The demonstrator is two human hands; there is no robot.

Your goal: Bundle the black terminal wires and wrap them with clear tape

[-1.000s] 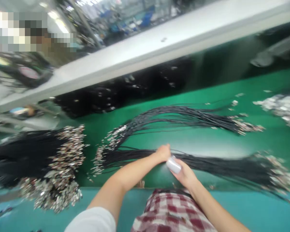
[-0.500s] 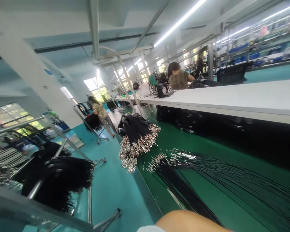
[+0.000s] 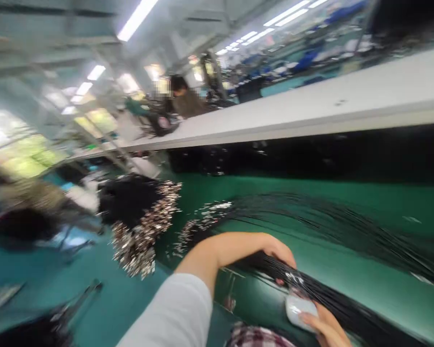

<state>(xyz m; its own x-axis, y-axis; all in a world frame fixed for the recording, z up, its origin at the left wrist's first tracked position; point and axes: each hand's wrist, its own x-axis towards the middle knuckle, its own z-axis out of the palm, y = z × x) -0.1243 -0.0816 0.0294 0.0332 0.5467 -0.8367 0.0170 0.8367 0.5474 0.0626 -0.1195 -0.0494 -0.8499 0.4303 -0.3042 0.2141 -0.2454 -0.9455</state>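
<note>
A thick bundle of black cables (image 3: pixel 332 294) runs diagonally along the green tabletop, with a few white bits showing on it near my hands. My left hand (image 3: pixel 280 250) reaches across and curls over the far side of this bundle; its fingertips are hidden. At the near side, my right hand (image 3: pixel 323 323) grips a small white rounded object (image 3: pixel 298 308) against the cables; blur hides what kind it is. Beyond my left forearm lie loose silver cable ends (image 3: pixel 191 231). More thin black cables (image 3: pixel 311 212) spread out behind the bundle.
A big heap of black cables with silver tips (image 3: pixel 144 231) hangs at the table's left end. A long white shelf (image 3: pixel 275 118) runs above the green table (image 3: pixel 383 197). A person (image 3: pixel 188 99) sits beyond it. Blurred racks stand on the left floor.
The view has swung right and down. Both hands are now in sight at the cable bundle, the right one with the white object; before, only part of an arm showed.
</note>
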